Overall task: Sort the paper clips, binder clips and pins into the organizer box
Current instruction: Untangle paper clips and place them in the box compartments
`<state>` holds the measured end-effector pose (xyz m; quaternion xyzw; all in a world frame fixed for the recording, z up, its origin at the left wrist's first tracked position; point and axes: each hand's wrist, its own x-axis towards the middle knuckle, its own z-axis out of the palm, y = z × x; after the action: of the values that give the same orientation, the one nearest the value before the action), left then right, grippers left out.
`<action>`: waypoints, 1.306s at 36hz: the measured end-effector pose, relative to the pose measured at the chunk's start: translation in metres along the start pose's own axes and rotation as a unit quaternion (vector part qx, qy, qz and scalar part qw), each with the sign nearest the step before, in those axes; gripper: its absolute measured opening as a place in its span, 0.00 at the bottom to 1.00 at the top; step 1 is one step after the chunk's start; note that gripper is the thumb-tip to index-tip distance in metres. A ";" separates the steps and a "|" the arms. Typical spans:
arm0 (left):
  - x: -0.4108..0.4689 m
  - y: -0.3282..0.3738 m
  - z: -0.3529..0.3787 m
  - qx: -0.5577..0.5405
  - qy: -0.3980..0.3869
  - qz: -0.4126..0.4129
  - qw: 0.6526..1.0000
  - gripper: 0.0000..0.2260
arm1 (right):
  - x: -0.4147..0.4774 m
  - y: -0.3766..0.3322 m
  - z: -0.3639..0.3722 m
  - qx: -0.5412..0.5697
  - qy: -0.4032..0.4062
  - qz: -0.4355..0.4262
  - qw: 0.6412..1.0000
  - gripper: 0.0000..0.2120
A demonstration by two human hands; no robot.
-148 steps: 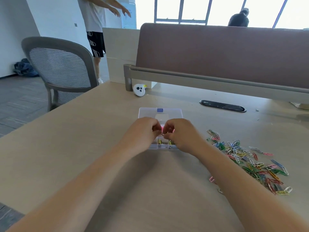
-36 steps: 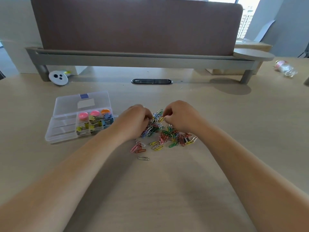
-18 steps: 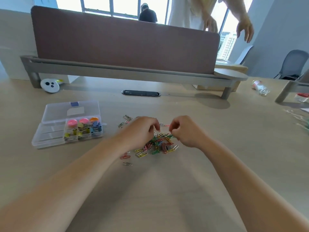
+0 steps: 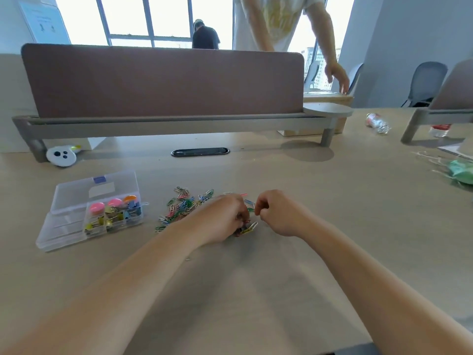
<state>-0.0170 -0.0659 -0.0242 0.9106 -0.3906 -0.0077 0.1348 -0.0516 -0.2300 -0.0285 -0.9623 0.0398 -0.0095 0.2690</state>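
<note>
A clear plastic organizer box [image 4: 64, 231] lies open at the left of the desk, its lid [image 4: 76, 193] folded back. Its compartments hold coloured binder clips [image 4: 115, 216] and round pink and orange pin tubs [image 4: 97, 207]. A heap of coloured paper clips [image 4: 184, 203] is spread to the right of the box. My left hand [image 4: 220, 219] rests on the right end of the heap, fingers curled around several paper clips. My right hand [image 4: 279, 213] is beside it, fingers pinched together; what it pinches is too small to make out.
A brown divider panel [image 4: 163, 80] on a grey rail stands across the desk behind a cable slot [image 4: 199, 151]. A white round gadget [image 4: 61, 155] sits far left. Plastic bottles [image 4: 377, 123] and a green bag [image 4: 460, 171] lie far right. Another person [image 4: 276, 21] leans behind the divider.
My view has tilted up and the heap now lies mostly left of my hands. Both hands have drawn together at the heap's right end, the left closing over clips.
</note>
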 end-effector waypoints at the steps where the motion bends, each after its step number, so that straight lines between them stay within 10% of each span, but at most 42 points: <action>1: 0.001 0.000 0.000 0.004 -0.002 0.001 1.000 0.09 | 0.000 0.001 0.000 -0.002 0.001 0.000 1.000 0.11; 47: -0.008 -0.042 -0.011 -0.241 0.053 -0.160 0.956 0.10 | 0.011 -0.026 0.011 -0.047 -0.085 -0.099 0.990 0.05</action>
<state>0.0090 -0.0301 -0.0254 0.9006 -0.2190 -0.0746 0.3680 -0.0379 -0.2035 -0.0244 -0.9702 -0.0786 0.0478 0.2240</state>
